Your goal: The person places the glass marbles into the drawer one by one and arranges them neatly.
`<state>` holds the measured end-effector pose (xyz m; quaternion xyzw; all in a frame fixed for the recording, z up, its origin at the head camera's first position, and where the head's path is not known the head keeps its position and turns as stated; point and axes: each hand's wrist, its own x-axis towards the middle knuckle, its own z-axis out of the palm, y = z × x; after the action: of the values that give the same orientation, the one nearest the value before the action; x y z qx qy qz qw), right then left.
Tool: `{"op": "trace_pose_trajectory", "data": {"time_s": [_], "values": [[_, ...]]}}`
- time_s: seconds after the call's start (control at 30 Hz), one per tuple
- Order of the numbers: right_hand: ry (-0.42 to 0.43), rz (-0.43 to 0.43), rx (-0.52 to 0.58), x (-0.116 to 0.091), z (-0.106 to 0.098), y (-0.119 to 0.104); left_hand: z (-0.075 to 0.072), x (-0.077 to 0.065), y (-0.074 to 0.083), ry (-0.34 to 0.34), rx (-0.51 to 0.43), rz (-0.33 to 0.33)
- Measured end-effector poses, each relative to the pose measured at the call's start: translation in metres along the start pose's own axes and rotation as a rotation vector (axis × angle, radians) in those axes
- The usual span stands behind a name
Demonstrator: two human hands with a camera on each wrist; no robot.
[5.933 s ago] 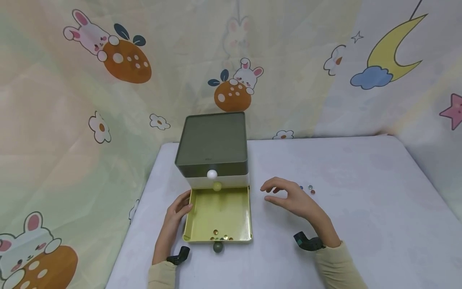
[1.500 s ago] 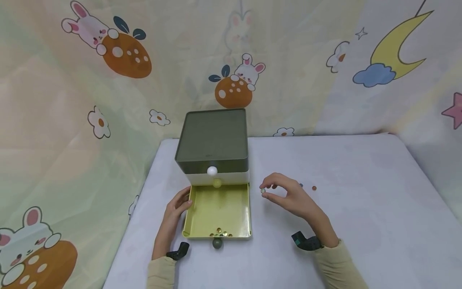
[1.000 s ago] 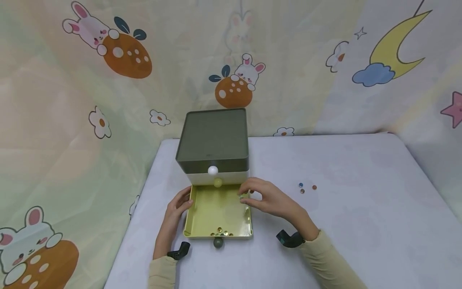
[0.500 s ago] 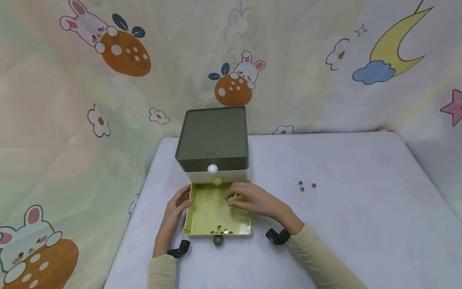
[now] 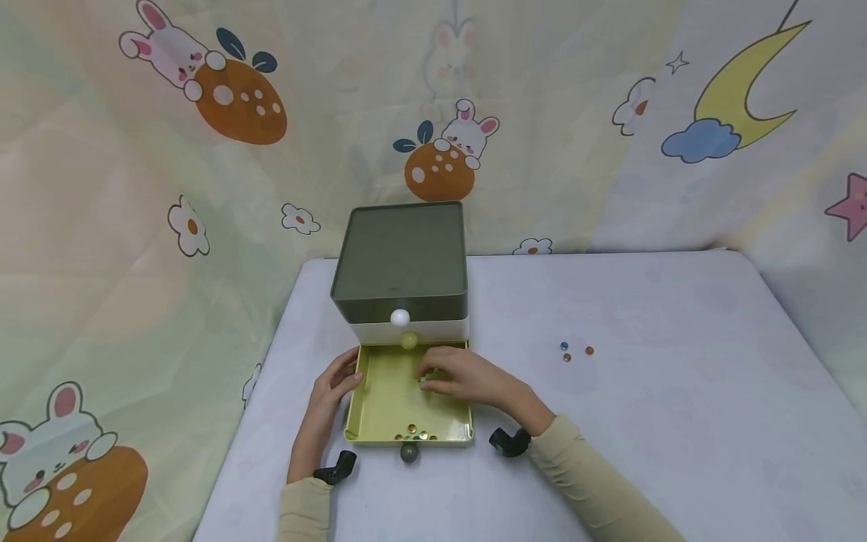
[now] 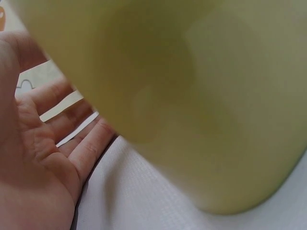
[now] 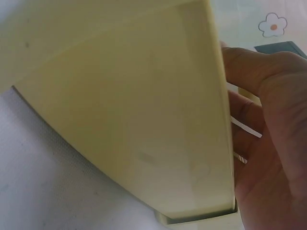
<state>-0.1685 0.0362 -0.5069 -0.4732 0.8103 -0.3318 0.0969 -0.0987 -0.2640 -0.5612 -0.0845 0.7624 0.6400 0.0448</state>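
Note:
The yellow-green drawer (image 5: 389, 406) is pulled out from the front of a small chest (image 5: 403, 260) with a dark green top. My left hand (image 5: 333, 388) rests against the drawer's left wall, fingers extended along the outside and thumb at the rim. Over the drawer, my right hand (image 5: 467, 376) pinches a small clear marble (image 5: 421, 380) between thumb and forefinger. Several small marbles (image 5: 413, 429) lie inside by the drawer front. In the right wrist view, the drawer's wall (image 7: 144, 120) fills most of the picture and hides the fingertips.
Three small marbles lie on the white table to the right: a blue marble (image 5: 564, 346), a brownish marble (image 5: 567, 357) and an orange marble (image 5: 589, 351). A dark green knob (image 5: 409, 452) sticks out from the drawer front. A patterned cloth (image 5: 542, 150) hangs behind the table.
My right hand has picked up the clear marble and carried it leftward from beside the chest, over the drawer's right rim. My left hand has stayed at the drawer's side.

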Motion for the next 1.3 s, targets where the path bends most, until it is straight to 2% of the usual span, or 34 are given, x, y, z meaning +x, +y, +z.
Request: {"op": "trace_pose_trajectory", "data": {"time_s": [0.17, 0.3, 0.67, 0.83, 1.07, 1.3], "values": [[0.032, 0.000, -0.072, 0.003, 0.004, 0.000, 0.000, 0.000, 0.001, 0.001, 0.015, -0.007], [0.047, 0.032, -0.143, 0.006, 0.008, 0.000, 0.001, 0.000, 0.001, -0.001, 0.008, -0.009], [0.054, 0.071, -0.398, 0.012, 0.019, 0.000, 0.001, -0.002, 0.001, -0.002, 0.000, 0.000], [0.036, 0.062, -0.493, 0.012, 0.023, 0.000, 0.001, -0.002, 0.002, 0.001, 0.007, 0.000], [0.037, 0.057, -0.534, 0.012, 0.022, -0.003, 0.001, -0.001, 0.003, 0.001, 0.015, 0.003], [0.029, 0.075, -0.528, 0.012, 0.023, -0.003, 0.001, -0.001, 0.002, 0.003, 0.008, 0.007]]}}
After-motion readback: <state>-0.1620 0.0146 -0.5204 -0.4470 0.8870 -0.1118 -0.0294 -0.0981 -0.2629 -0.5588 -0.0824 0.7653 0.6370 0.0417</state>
